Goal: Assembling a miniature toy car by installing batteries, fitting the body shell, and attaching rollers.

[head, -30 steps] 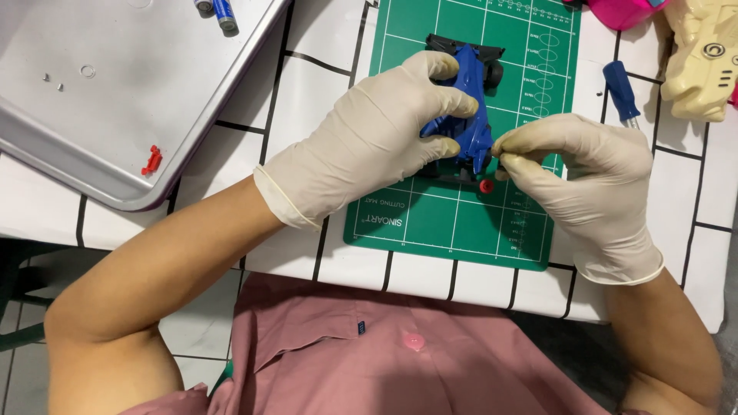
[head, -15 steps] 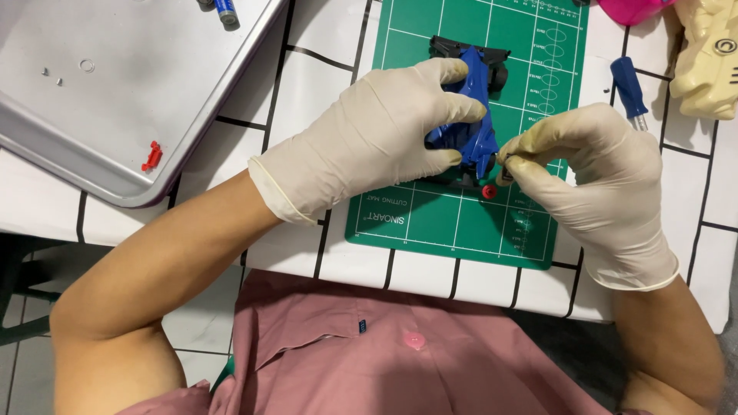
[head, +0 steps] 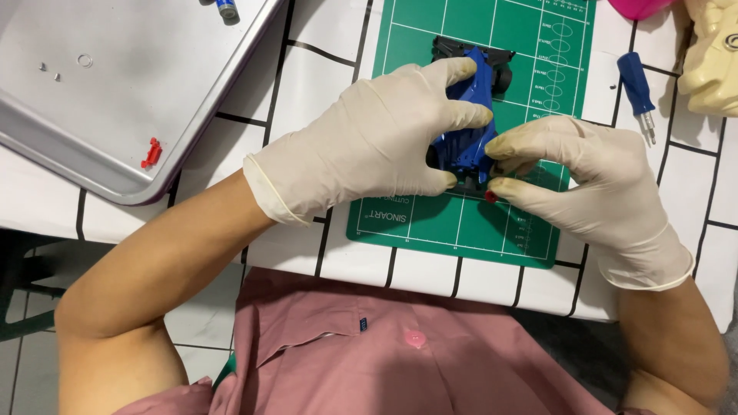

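Note:
A small blue and black toy car [head: 467,134] rests on a green cutting mat [head: 430,219]. My left hand [head: 377,142], in a pale glove, wraps over the car's left side and grips it. My right hand [head: 584,180], also gloved, pinches the car's near right end with thumb and forefinger. A tiny red part [head: 490,197] shows just under my right fingertips at the car's near end. Most of the car's body is hidden by my fingers.
A grey metal tray [head: 115,165] at the upper left holds a small red piece [head: 151,153] and tiny screws. A blue-handled screwdriver [head: 636,88] lies right of the mat. A cream plastic object [head: 711,54] and a pink thing [head: 638,6] sit at the top right.
Both hands stay on the car. My right fingers have shifted slightly along its near end, and the view has drifted a little.

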